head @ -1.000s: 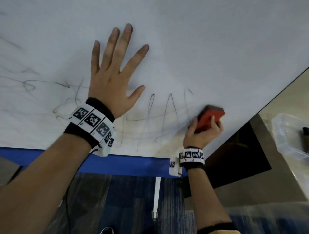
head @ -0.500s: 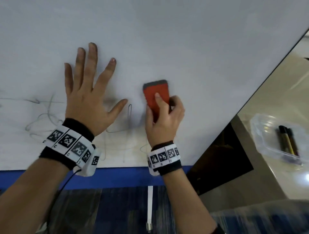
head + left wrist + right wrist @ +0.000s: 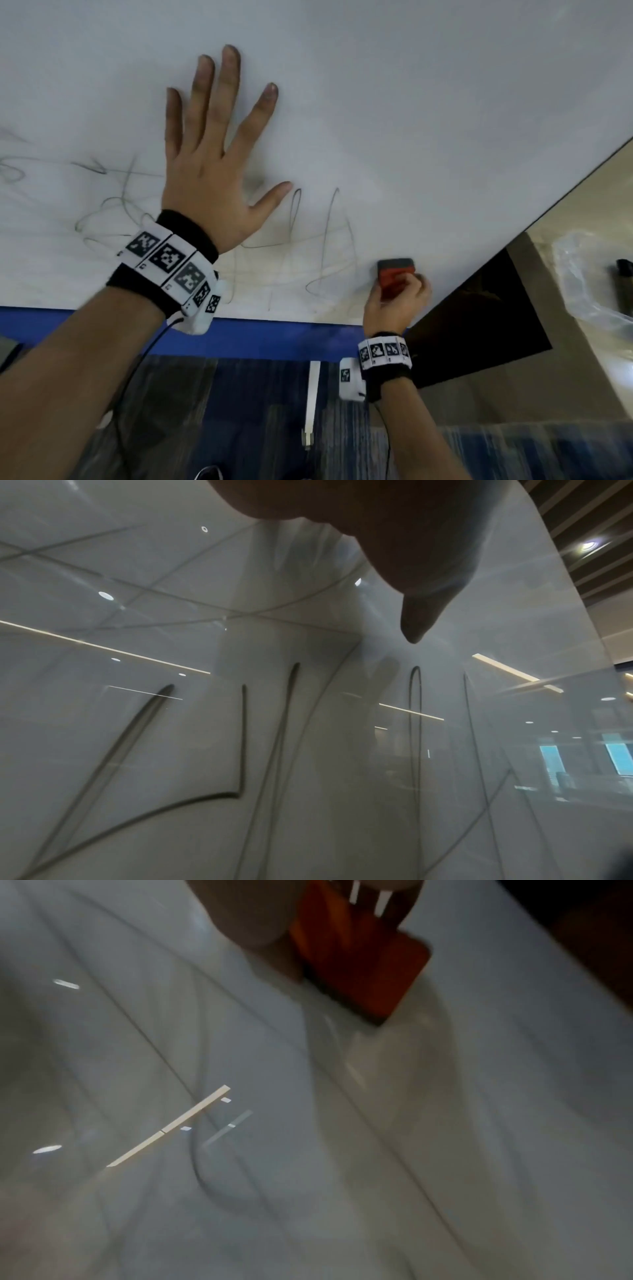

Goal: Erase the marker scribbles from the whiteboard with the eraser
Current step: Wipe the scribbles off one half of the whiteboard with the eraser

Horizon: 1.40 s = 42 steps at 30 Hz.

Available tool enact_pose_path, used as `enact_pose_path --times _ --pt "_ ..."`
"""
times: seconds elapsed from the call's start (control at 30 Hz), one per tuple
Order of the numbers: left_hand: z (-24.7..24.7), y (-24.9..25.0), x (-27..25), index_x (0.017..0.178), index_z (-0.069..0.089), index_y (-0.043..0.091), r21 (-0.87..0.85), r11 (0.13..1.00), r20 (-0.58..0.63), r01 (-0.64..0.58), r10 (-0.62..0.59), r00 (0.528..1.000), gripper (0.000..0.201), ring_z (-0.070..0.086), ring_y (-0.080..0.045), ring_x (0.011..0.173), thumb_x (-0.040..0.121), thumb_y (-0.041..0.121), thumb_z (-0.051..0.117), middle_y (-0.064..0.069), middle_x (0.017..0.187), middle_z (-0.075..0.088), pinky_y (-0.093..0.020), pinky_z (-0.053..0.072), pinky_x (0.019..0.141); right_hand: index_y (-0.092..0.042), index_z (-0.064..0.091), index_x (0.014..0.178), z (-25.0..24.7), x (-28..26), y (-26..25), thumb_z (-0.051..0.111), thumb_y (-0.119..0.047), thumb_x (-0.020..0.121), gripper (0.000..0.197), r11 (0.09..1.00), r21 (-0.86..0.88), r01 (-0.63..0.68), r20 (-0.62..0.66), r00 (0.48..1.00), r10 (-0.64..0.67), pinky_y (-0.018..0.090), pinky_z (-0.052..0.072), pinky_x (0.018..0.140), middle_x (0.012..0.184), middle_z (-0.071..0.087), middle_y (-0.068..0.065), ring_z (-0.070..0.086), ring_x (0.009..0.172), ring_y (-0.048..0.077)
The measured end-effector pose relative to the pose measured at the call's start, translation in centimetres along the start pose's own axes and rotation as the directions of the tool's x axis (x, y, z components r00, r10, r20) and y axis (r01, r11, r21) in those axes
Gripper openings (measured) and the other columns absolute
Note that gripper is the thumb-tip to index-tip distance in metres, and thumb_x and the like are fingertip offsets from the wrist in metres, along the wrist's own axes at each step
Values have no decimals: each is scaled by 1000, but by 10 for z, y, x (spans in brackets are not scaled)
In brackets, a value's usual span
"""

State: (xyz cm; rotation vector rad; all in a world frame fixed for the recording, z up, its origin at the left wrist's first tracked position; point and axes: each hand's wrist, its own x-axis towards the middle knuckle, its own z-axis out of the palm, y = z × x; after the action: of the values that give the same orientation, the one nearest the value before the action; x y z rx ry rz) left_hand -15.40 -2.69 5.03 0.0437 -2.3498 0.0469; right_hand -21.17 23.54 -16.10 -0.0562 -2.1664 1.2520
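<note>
On the scribbled whiteboard point(image 3: 411, 102), left hand point(image 3: 209, 178) lies spread; right hand point(image 3: 397, 305) grips the eraser point(image 3: 395, 277).

Red eraser point(image 3: 397, 281) lies flat against the whiteboard point(image 3: 411, 120) near its lower right corner, beside thin black scribbles point(image 3: 329, 240)

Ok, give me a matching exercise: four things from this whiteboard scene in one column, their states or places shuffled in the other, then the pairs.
Things:
1. left hand
2. right hand
3. eraser
4. plastic tray

States or places:
A. red, dark pad against the whiteboard near its lower right corner
B. flat on the board, fingers spread, among the scribbles
C. clear, off to the right of the board
D. gripping the eraser from below

Pairs: 1-B, 2-D, 3-A, 4-C
</note>
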Motion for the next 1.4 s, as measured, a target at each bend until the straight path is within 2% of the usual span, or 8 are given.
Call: enact_pose_path --times 0.1,0.33,0.47,0.6,1.0,1.17,1.27,1.4 --pt "0 0 0 159 23 18 5 1000 4 -2 2 1000 89 13 -48 151 91 68 54 -30 162 15 -61 7 122 -12 59 112 -22 60 -62 76 1 78 40 918 58 392 -136 914 -382 50 48 96 127 48 27 51 113 42" --pt "6 2 -1 159 22 19 -2 999 10 45 -45 999 89 15 -45 152 92 71 49 -26 163 17 -62 9 123 -33 73 113 -4 101 -49 81 -12 84 38 356 -120 927 101 368 -924 45 51 90 127 54 8 49 108 33" --pt "6 3 -2 159 22 18 -24 998 5 59 -59 998 91 14 -44 152 90 70 51 -25 163 16 -63 9 122 -22 65 121 -7 57 95 56 -9 88 37 -3 181 984 704 -132 -698 43 39 87 120 65 7 63 98 31" --pt "7 14 -4 158 25 15 -36 995 -3 90 -90 996 92 15 -46 151 89 68 53 -26 162 18 -64 10 122 -16 78 98 12 39 121 46 -13 86 34 -108 288 952 817 -303 -490 38 39 92 108 72 6 70 92 27" --pt "16 18 -10 157 28 15 -62 988 -22 145 -147 989 89 19 -46 150 91 70 50 -25 160 22 -60 11 122 -29 76 99 25 -10 77 41 -3 99 44 368 -33 929 618 308 -723 46 43 89 116 63 10 53 102 30" --pt "16 16 -11 157 27 16 -66 988 -11 137 -138 990 89 19 -46 150 91 71 50 -25 160 23 -60 11 123 -7 64 102 -5 -28 113 70 2 81 24 924 -372 89 364 930 57 40 42 93 114 56 21 54 107 43" --pt "18 20 -10 156 30 14 -81 988 -37 134 -137 990 89 20 -46 149 90 70 51 -25 159 24 -62 12 122 9 47 128 -8 7 133 70 -6 90 46 674 -51 -737 -89 676 732 35 37 103 136 50 23 51 124 38" --pt "24 27 -9 152 37 10 -107 981 -77 162 -170 982 87 24 -49 147 90 69 54 -28 156 30 -64 14 120 -6 51 126 38 -20 111 65 1 93 37 571 144 -808 179 588 788 39 46 109 138 55 14 59 120 31"
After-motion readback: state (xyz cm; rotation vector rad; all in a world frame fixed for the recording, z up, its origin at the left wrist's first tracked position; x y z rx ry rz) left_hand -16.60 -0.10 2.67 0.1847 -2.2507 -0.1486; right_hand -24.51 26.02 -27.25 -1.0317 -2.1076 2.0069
